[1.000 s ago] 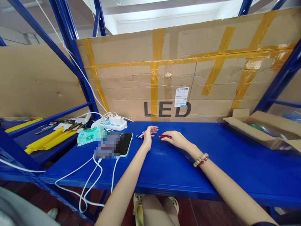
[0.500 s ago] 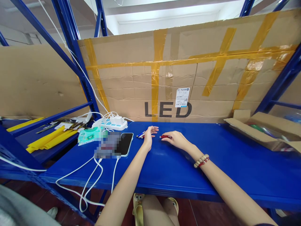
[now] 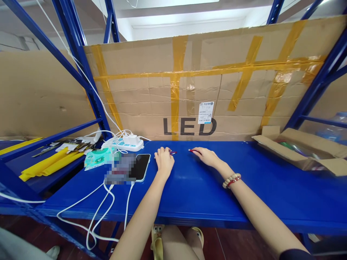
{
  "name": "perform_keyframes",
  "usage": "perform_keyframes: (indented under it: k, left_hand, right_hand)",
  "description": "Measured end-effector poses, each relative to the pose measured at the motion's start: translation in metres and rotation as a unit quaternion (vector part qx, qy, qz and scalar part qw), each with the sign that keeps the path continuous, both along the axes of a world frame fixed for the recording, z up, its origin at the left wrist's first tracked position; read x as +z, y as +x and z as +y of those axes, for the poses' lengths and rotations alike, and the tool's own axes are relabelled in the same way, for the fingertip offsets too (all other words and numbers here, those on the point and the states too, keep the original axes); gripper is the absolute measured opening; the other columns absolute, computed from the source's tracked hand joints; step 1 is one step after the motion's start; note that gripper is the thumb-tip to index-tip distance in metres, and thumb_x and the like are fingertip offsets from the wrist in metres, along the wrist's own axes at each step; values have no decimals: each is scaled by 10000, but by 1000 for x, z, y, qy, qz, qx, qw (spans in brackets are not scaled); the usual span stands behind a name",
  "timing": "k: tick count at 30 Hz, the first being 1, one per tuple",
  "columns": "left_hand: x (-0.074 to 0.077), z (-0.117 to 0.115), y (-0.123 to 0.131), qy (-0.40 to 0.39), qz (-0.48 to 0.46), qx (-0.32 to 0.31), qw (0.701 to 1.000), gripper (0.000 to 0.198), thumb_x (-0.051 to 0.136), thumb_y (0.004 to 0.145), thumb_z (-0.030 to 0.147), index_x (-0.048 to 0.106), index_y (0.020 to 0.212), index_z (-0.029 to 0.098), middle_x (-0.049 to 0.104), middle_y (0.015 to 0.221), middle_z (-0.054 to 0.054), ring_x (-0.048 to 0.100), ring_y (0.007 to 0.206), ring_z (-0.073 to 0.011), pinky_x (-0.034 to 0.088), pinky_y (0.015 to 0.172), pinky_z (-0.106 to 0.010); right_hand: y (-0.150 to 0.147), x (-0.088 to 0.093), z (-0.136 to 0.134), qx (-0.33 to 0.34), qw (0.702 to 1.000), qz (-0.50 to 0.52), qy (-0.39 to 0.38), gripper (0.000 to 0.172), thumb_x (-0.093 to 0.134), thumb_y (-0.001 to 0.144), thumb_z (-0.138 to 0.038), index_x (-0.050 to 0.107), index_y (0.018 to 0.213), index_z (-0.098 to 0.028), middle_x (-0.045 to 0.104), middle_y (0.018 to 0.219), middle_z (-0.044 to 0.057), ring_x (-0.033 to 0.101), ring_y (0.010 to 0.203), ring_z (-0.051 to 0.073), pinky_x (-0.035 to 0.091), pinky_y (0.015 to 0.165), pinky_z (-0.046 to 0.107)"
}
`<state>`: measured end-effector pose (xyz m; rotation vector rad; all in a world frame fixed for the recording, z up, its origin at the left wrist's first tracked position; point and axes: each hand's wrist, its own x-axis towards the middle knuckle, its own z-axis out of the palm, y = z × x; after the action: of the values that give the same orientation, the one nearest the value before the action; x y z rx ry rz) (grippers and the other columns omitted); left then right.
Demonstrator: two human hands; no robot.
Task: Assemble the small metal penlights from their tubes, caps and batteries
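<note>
Right hand: [image 3: 207, 157] Narrow pinch; I have the red pen [image 3: 192, 150] gripped by the thumb and fingers, its free end pointing left.
Red pen, location: Over the middle of the blue table [image 3: 200, 196], near its rear edge; I cannot tell whether it touches the surface.
Left hand: [image 3: 164, 163] Palm down, fingers together over the pens [image 3: 172, 152]; I cannot tell whether it grips them.
Pens, location: On the table under the left hand — ends exposed on its right side, the remainder mostly hidden from me.
Hand spacing: Apart, with bare blue surface between.
Right wrist: Beaded bracelet [image 3: 230, 179] and a red band.
Smartphone: [image 3: 142, 167] Flat, screen dark, left of the left hand; a pixelated patch masks the item beside it.
Power strip: [image 3: 135, 147] White, at the rear left — adapter and cables plugged in, green packet [image 3: 99, 157] just in front.
Open carton: [image 3: 284, 157] Rear right of the table, flaps spread.
Rear panel: Taped cardboard [image 3: 149, 101] marked "LED", bearing a white label [image 3: 206, 112].
</note>
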<state>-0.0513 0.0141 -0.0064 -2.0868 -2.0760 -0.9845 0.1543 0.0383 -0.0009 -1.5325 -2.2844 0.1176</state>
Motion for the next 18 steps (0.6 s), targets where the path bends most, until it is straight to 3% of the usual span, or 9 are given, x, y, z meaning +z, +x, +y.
perform_keyframes:
  k: [4,10,14,18]
  left_hand:
    - [2,-1,-5,-22,47,46,998,249,437,789,157,604,974,157,541,1049,-167,457,1039,-315,308,875,-421]
    - [2,-3,-5,-52,75,64,994,254,469,785,177,615,988,132,537,1062,-187,451,1054,-328,305,890,-426]
    - [2,-3,-5,-69,90,75,991,264,447,807,158,617,1007,133,542,1083,-172,449,1066,-307,306,898,-408]
    - [2,-1,-5,-85,95,75,989,259,443,824,151,629,1004,130,539,1101,-153,444,1071,-278,303,907,-381]
  right_hand:
    - [41,-5,15,-101,994,-25,25,348,355,913,-388,619,1110,-277,646,1090,57,562,1018,233,451,790,338]
    - [83,-12,18,-249,967,-52,4,306,435,881,-369,678,1047,-286,640,1057,102,491,1040,312,403,810,450]
    - [89,-18,19,-278,960,-41,-3,329,387,903,-300,643,1110,-294,615,1103,104,499,1031,293,388,803,430]
    - [87,-21,24,-244,969,-18,20,398,355,874,-122,630,1121,-271,596,1146,79,522,1030,246,385,777,363]
